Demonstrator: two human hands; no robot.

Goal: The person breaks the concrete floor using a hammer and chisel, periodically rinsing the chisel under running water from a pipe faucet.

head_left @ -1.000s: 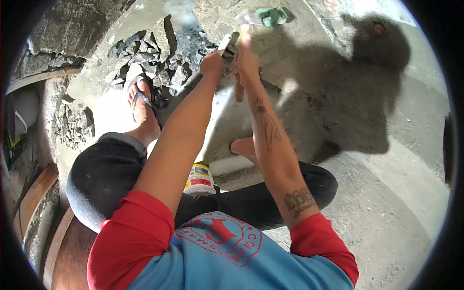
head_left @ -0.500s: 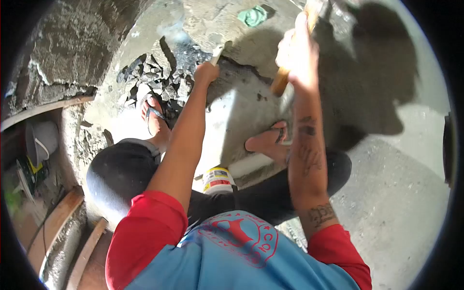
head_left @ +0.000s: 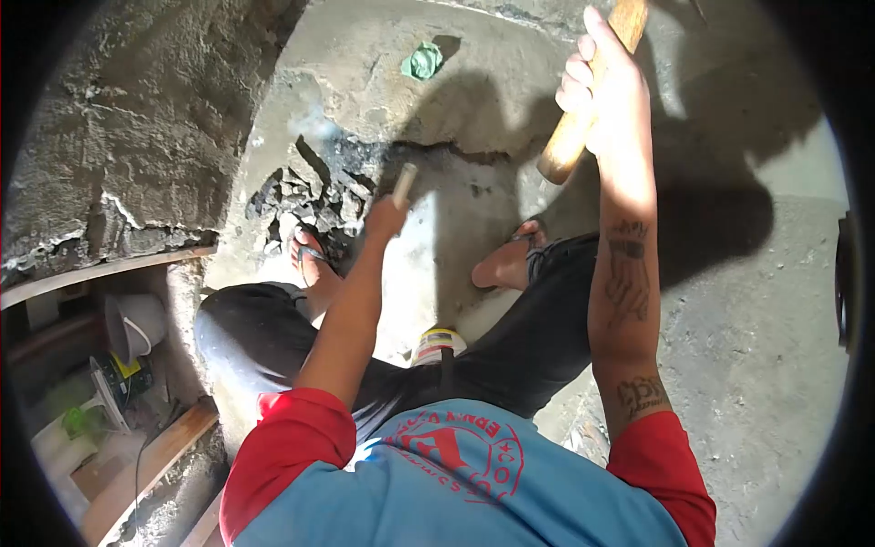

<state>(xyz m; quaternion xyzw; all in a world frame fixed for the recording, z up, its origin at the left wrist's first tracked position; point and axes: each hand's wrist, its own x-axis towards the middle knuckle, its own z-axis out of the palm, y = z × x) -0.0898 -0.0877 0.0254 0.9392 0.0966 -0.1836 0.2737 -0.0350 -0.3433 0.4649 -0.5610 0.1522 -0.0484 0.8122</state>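
The left hand (head_left: 387,219) is closed around a short, pale, rod-shaped tool (head_left: 406,182), held over the floor just beside the broken grey pieces (head_left: 319,201). The right hand (head_left: 622,118) is wrapped around a thick, yellow-brown wooden handle (head_left: 581,118), raised at the upper right, well apart from the left hand. From my distant position I cannot see what is on the far end of this handle, and I cannot tell if the rod touches the floor.

I see some risks. If the handle is swung with poor aim, or slips in the grip, it could strike the left fingers, because little of the rod stands out above them. A sharp chip could fly toward the left foot (head_left: 316,267), which is in an open sandal near the sharp-edged pieces. The strong light and dark shadows may also hide the dark crack (head_left: 474,155) and make the aim less sure.

Between the legs stands a white tub (head_left: 437,346) with a yellow and red label; its contents I cannot see. In the recess at left there is a greyish-white, bucket-like container (head_left: 137,324) with a pale handle, and I cannot tell what it holds.
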